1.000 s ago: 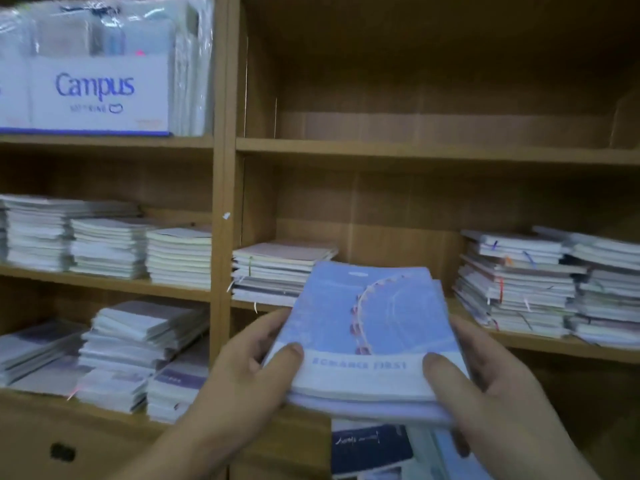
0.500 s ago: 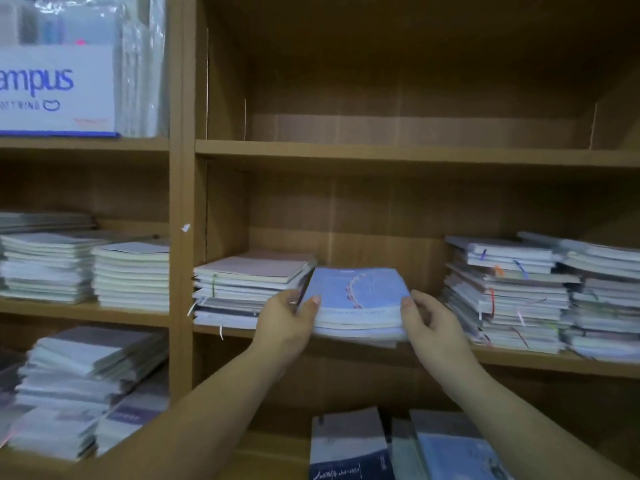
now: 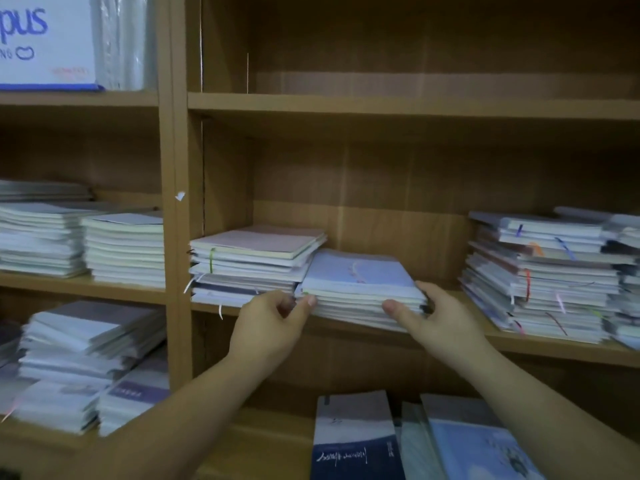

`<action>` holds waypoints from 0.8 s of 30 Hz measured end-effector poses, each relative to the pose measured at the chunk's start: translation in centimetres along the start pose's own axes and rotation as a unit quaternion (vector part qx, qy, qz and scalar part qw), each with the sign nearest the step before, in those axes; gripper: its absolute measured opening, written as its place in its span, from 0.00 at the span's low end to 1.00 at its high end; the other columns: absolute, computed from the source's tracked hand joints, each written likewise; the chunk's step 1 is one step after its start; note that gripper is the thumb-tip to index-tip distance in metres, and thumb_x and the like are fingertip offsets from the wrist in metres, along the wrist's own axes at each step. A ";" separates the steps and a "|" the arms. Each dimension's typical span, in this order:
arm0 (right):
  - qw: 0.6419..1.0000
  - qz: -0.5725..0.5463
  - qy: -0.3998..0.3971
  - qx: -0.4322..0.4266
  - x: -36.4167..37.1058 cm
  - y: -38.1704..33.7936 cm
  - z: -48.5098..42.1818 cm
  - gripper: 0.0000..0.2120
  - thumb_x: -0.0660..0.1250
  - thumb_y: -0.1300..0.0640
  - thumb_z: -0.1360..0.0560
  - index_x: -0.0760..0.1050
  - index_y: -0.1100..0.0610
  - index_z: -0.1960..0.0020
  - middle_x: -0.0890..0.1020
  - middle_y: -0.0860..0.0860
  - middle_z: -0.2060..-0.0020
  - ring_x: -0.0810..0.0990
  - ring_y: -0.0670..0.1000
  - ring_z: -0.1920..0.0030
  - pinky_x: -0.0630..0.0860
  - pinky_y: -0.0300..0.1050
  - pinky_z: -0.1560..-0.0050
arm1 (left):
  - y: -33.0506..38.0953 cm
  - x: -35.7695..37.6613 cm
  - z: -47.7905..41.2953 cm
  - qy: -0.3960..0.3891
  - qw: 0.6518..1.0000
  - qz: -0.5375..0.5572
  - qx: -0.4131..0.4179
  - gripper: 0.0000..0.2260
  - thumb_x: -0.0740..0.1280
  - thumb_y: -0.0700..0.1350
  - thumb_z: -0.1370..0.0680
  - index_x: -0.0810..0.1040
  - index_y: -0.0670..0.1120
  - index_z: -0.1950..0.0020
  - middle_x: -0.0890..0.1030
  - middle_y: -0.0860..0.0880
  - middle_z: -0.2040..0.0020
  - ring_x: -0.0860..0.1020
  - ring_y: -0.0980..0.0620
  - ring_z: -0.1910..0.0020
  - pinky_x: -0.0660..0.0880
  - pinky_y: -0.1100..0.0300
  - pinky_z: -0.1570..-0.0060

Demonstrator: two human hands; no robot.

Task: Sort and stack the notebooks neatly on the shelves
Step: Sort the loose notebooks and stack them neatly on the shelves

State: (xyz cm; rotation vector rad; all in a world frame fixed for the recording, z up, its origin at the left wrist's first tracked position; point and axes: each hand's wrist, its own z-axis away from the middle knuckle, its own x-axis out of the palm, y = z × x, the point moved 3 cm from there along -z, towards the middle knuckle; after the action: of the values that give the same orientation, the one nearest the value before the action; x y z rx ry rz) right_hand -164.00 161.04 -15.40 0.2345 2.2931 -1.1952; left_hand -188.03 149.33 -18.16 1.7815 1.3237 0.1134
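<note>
A stack of light blue notebooks [image 3: 356, 282] lies on the middle shelf [image 3: 554, 348] of the right bay, right beside a pile with a pink cover [image 3: 252, 261]. My left hand [image 3: 273, 323] grips the stack's front left corner, thumb on the page edges. My right hand [image 3: 436, 320] grips its front right corner, thumb on the front edge and fingers round the side. The stack's front edge juts slightly past the shelf lip.
A messy pile with coloured ribbons [image 3: 540, 275] fills the shelf's right end. More notebooks [image 3: 353, 438] lie on the ledge below. The left bay holds neat white stacks [image 3: 121, 247] and lower piles [image 3: 86, 358]. A white Campus box [image 3: 45, 43] stands top left. The upper right shelf [image 3: 415, 105] is bare.
Both hands carried the blue stack from in front of me up and forward onto the middle shelf, setting it down beside the pink-topped pile.
</note>
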 end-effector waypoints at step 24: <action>0.961 0.188 -0.114 0.166 6.8 24.4 9.8 0.21 0.70 0.42 0.24 0.79 0.51 0.35 0.78 0.45 0.37 0.75 0.48 0.35 0.71 0.44 0.33 | -17.2 18.8 16.2 -0.201 0.895 0.006 -0.399 0.11 0.71 0.52 0.22 0.76 0.46 0.49 0.81 0.49 0.54 0.78 0.48 0.55 0.75 0.56 0.51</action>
State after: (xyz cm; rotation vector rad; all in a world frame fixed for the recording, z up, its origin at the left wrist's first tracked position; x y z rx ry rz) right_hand -156.56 167.03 -40.79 0.5933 1.7433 -1.3166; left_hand -183.81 155.58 -47.41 1.0296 0.7880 0.2411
